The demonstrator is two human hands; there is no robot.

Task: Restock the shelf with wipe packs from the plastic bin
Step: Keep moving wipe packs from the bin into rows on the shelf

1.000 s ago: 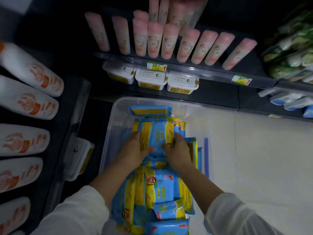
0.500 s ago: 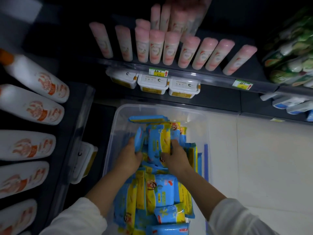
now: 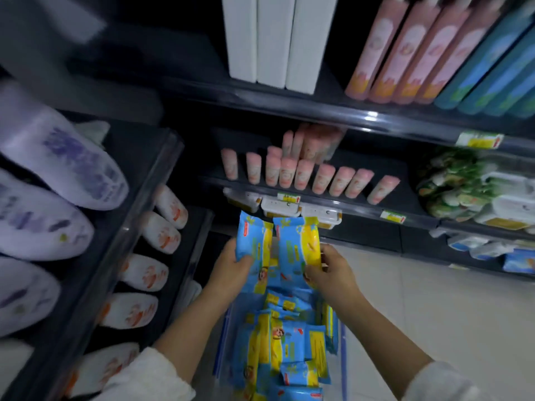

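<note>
Two packs (image 3: pixel 295 247) are up out of the bin (image 3: pixel 225 342), one in each grip: my left grip (image 3: pixel 231 267) clasps the blue one by its lower part, and my right grip (image 3: pixel 333 273) pinches the yellow-edged one beside it. Both hang above the bin, just before the shelf (image 3: pixel 362 208). I judge this the carry step. Next I need a free slot for them, which I can't yet pick out.

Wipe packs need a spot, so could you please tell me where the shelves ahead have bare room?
Bare shelf shows left of the pink tubes and between them and the green packs. The floor right of the plastic bin is bare. Crowded: the white bottles at left and the wipe packs filling the bin.
</note>
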